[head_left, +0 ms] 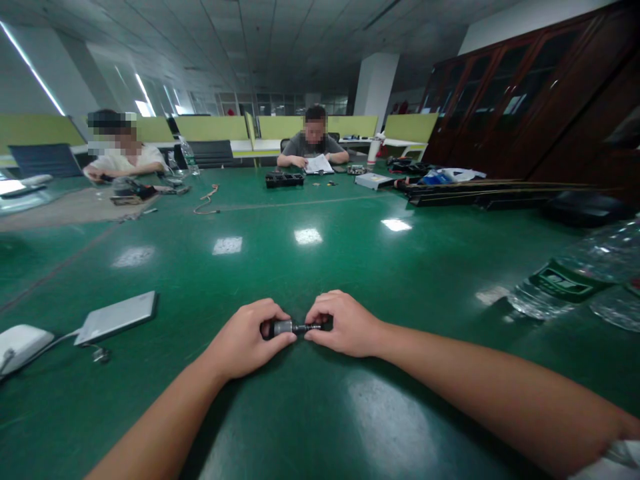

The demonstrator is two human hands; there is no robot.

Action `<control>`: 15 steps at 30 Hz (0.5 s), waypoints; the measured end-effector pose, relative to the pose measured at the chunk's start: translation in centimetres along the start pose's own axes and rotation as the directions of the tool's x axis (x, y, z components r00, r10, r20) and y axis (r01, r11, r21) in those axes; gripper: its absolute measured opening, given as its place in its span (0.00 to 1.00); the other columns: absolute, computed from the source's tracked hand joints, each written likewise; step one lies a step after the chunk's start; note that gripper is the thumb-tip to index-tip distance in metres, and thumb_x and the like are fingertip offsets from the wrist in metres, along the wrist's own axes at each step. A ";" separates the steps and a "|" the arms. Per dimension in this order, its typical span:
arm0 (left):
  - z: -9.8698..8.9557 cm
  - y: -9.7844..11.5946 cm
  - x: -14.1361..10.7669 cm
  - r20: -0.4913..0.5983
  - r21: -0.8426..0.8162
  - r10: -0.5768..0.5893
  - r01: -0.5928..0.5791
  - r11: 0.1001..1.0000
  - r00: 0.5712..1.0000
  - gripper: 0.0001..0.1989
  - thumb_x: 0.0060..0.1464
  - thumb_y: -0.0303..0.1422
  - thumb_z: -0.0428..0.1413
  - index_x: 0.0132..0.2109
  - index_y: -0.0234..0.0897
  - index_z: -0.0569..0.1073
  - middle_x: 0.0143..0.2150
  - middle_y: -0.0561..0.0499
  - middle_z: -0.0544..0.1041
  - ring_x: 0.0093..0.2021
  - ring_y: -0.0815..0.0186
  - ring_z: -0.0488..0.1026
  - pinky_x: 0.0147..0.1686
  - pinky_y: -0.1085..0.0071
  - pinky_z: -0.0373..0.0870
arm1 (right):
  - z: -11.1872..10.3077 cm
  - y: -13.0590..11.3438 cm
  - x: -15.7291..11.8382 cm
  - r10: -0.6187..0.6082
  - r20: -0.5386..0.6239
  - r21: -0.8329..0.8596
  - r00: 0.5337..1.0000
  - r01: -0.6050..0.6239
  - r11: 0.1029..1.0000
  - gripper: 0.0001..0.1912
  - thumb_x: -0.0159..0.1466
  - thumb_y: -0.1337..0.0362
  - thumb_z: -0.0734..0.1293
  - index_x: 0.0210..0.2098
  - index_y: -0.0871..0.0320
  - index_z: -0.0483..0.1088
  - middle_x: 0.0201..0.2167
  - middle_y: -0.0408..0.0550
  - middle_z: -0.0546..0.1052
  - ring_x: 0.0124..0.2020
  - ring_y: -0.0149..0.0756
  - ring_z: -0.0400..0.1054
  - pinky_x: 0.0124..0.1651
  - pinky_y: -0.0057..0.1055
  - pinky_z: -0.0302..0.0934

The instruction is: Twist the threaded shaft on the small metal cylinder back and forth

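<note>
My left hand [250, 339] and my right hand [345, 324] meet over the green tabletop near its front. Between them lies a small metal cylinder with a thin dark shaft [284, 327], held level from side to side. The left thumb and fingers pinch the thick grey cylinder end. My right thumb and fingertips close on the slim, ridged shaft, whose tip is partly covered by the fingers. I cannot make out exactly what kind of part it is.
A silver power bank-like slab [120, 317] with a cable and a white device [23, 347] lie at left. Clear water bottles [545, 303] stand at right. Across the table sit two people, with a black tray [284, 180] and long dark strips [450, 193] nearby.
</note>
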State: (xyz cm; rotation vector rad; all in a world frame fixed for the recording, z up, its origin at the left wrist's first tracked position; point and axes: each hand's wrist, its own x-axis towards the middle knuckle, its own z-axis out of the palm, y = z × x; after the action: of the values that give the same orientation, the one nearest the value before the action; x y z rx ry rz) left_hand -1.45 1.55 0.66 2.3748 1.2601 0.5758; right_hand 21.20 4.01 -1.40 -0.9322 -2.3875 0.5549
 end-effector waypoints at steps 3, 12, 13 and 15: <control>0.0 -0.1 -0.1 -0.002 0.005 0.002 -0.002 1.000 1.000 0.09 0.56 0.38 0.59 0.39 0.37 0.76 0.31 0.51 0.73 0.31 0.66 0.69 0.32 0.71 0.62 | -0.1 -0.1 0.0 0.006 0.001 0.003 1.000 -0.006 1.000 0.05 0.55 0.66 0.73 0.31 0.58 0.75 0.26 0.41 0.75 0.30 0.30 0.68 0.40 0.30 0.57; -0.2 -0.2 -0.3 -0.017 0.022 -0.007 0.008 1.000 1.000 0.09 0.55 0.37 0.59 0.39 0.37 0.76 0.31 0.51 0.73 0.30 0.66 0.68 0.31 0.72 0.62 | -0.2 -0.2 0.0 0.005 -0.003 0.001 1.000 -0.005 1.000 0.04 0.54 0.66 0.73 0.31 0.59 0.76 0.26 0.42 0.75 0.29 0.30 0.67 0.38 0.28 0.58; -0.2 -0.2 -0.3 -0.020 0.025 -0.006 0.007 1.000 1.000 0.09 0.55 0.37 0.59 0.39 0.37 0.76 0.31 0.51 0.73 0.30 0.66 0.68 0.31 0.72 0.62 | -0.2 -0.2 0.0 0.009 -0.004 -0.002 1.000 -0.009 1.000 0.04 0.55 0.66 0.73 0.31 0.59 0.76 0.25 0.42 0.74 0.29 0.30 0.67 0.38 0.28 0.58; -0.2 -0.2 -0.2 -0.023 0.033 -0.007 0.007 0.999 1.000 0.09 0.55 0.37 0.59 0.38 0.37 0.76 0.30 0.52 0.73 0.30 0.66 0.68 0.30 0.72 0.62 | -0.3 -0.2 0.0 0.018 -0.008 -0.002 1.000 -0.018 1.000 0.03 0.55 0.67 0.72 0.30 0.59 0.76 0.25 0.42 0.74 0.28 0.30 0.67 0.38 0.28 0.58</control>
State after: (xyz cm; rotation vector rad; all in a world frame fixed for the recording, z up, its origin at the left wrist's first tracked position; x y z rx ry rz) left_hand -1.78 1.47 0.68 2.3958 1.2968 0.5863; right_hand 21.26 3.89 -1.07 -0.9558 -2.3750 0.5543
